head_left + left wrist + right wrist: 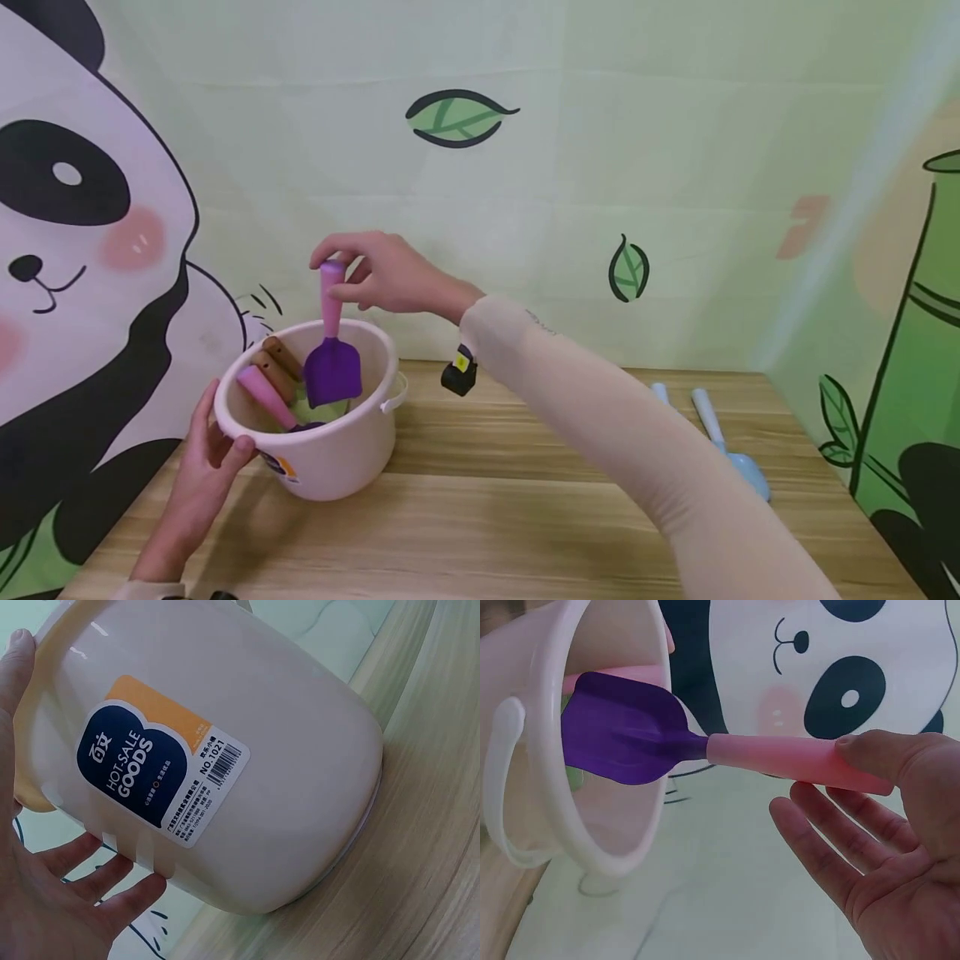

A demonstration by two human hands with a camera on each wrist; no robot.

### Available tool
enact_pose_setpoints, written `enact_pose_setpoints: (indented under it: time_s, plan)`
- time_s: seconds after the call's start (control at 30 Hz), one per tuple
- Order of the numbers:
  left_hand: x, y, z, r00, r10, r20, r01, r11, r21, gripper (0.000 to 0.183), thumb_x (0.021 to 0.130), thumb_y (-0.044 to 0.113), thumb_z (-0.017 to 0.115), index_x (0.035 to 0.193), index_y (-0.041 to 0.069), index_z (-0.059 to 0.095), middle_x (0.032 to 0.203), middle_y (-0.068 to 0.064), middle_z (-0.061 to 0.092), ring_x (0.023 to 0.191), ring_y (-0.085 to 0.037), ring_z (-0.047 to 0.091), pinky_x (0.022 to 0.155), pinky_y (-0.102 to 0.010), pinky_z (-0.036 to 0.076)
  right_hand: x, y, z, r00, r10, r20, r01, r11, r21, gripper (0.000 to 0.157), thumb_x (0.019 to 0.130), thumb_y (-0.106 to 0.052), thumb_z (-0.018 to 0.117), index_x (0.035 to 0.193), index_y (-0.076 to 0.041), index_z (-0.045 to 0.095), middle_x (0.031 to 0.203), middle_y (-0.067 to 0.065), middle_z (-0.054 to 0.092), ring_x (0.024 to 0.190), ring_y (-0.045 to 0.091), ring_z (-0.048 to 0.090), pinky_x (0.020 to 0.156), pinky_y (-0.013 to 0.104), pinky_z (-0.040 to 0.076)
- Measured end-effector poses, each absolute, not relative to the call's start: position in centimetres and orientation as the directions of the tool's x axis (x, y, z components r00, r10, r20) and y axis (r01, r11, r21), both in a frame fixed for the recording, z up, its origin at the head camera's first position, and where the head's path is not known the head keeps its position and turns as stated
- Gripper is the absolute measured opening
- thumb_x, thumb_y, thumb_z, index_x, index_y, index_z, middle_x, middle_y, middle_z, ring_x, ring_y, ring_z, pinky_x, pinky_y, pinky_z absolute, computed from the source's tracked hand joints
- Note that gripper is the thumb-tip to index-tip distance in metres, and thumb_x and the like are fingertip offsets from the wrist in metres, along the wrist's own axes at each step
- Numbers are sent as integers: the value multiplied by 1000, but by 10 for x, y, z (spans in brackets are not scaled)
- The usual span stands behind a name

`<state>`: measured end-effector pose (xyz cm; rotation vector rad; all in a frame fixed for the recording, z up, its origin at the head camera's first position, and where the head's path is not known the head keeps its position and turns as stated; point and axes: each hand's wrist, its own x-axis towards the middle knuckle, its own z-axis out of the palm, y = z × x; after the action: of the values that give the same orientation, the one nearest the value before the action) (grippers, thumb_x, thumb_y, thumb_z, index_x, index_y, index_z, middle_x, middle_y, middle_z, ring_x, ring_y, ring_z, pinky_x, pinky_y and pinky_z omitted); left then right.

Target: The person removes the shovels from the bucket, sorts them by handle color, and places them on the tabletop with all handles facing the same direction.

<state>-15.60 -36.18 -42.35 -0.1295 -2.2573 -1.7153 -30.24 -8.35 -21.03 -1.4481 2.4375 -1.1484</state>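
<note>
My right hand (pixel 390 271) pinches the upper end of a toy shovel's pink handle between thumb and fingers. The shovel's purple blade (pixel 333 372) points down into the mouth of a pale pink plastic bucket (pixel 337 458). In the right wrist view, the blade (pixel 626 727) overlaps the rim and the hand (pixel 885 840) is at the handle's far end. My left hand (pixel 202 475) holds the bucket's near left side, thumb by the rim and fingers along the outer wall. A second pink-handled tool (pixel 266 397) and brown handles (pixel 276 375) lean inside the bucket.
Light blue toy tools (pixel 738 467) lie on the wooden table (pixel 495 533) at the right, partly behind my right sleeve. The bucket's white carrying handle (pixel 395 396) hangs on its right side. Behind stands a backdrop (pixel 555 167) with a panda and leaves.
</note>
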Motion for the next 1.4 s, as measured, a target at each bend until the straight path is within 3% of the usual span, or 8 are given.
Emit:
enact_pose_setpoints:
  time_s: [0.07, 0.27, 0.47, 0.63, 0.73, 0.83, 1.4]
  plan:
    - [-155, -361, -423, -950, -116, 291, 248, 287, 925, 79, 107, 13, 52, 165, 36, 3, 163, -31, 18, 141, -32, 37, 90, -10, 49, -303, -77, -209, -556, -772, 307, -723, 268, -636, 33, 98, -13, 70, 131, -15, 63, 118, 6, 65, 96, 14, 70, 72, 25, 60]
    - [-153, -359, -424, -939, -134, 317, 275, 261, 925, 80, 106, 9, 54, 165, 31, 6, 159, -34, 20, 128, -7, 45, 89, -11, 50, -306, -55, -204, -596, -727, 343, -690, 245, -681, 35, 98, -12, 71, 132, -13, 64, 120, 6, 64, 99, 16, 70, 74, 28, 62]
    - [-152, -358, -424, -938, -152, 311, 262, 277, 924, 79, 106, 10, 54, 165, 34, 7, 161, -30, 20, 135, -18, 43, 88, -9, 49, -312, -37, -197, -640, -663, 388, -632, 168, -756, 34, 97, -9, 71, 130, -12, 65, 116, 9, 63, 96, 21, 73, 74, 32, 63]
    - [-152, -358, -425, -935, -159, 316, 260, 298, 919, 80, 106, 10, 55, 165, 33, 6, 160, -32, 22, 129, -8, 45, 88, -9, 49, -314, -26, -194, -641, -628, 441, -620, 86, -780, 32, 97, -7, 71, 128, -11, 66, 114, 11, 63, 94, 26, 74, 74, 36, 63]
    - [-151, -359, -424, -937, -159, 312, 251, 317, 915, 81, 106, 11, 55, 165, 34, 5, 161, -30, 22, 130, -9, 45, 87, -8, 49, -314, -19, -192, -641, -616, 458, -618, 60, -784, 31, 97, -6, 69, 127, -11, 66, 114, 11, 62, 93, 26, 74, 74, 38, 63]
    - [-151, -359, -424, -936, -163, 313, 247, 330, 911, 81, 106, 11, 55, 165, 33, 4, 162, -29, 21, 132, -13, 44, 87, -8, 48, -314, -13, -192, -642, -610, 464, -618, 54, -785, 32, 96, -6, 69, 127, -12, 66, 115, 12, 61, 92, 24, 74, 74, 40, 64]
    - [-150, -356, -426, -927, -164, 337, 282, 286, 916, 80, 105, 8, 55, 165, 30, 7, 162, -31, 20, 127, -5, 45, 89, -8, 48, -324, 26, -196, -671, -582, 459, -632, 126, -765, 32, 97, -8, 70, 128, -13, 67, 113, 10, 62, 92, 23, 74, 74, 39, 63]
